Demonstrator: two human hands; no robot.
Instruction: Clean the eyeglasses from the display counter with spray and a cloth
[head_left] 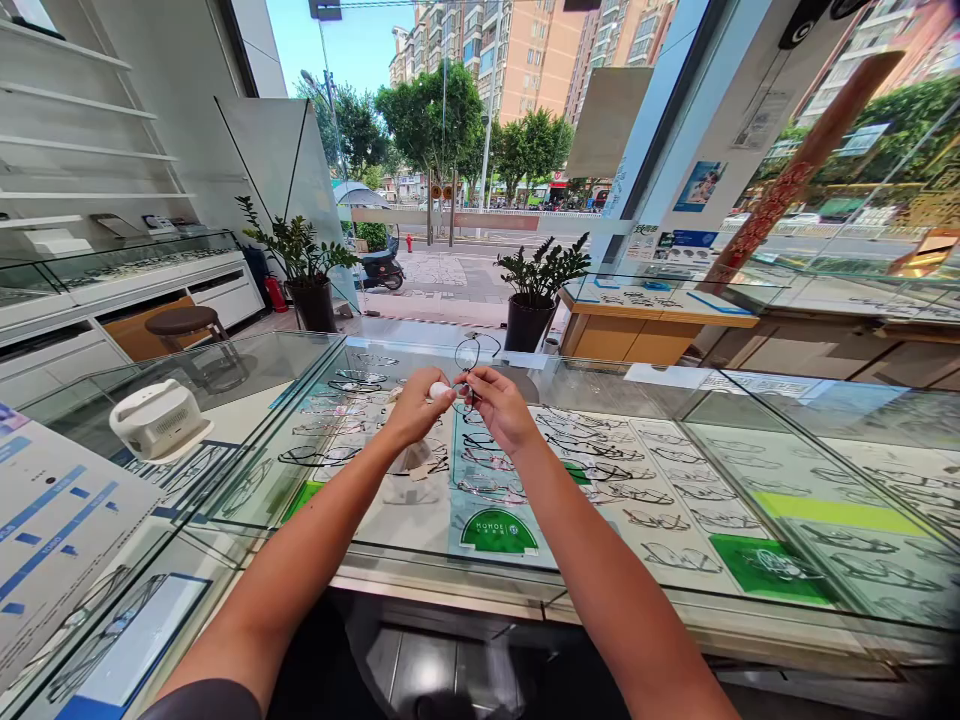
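Note:
Over the glass counter, both hands meet in the middle of the head view. My left hand [412, 408] is closed around a small white bottle [440, 391], its tip pointing toward my other hand. Pinched in the fingers of my right hand [501, 405] is a pair of thin dark-framed eyeglasses [467, 352], with the lenses rising above the fingertips. The bottle's tip is close to the eyeglasses; whether they touch I cannot tell. Part of the frame is hidden by the fingers.
Below the hands, a glass display case [525, 590] holds rows of eyeglasses and green signs [501, 531]. A white device [156, 420] and a printed sheet [60, 540] lie left. Potted plants [313, 305] and a stool [180, 320] stand beyond.

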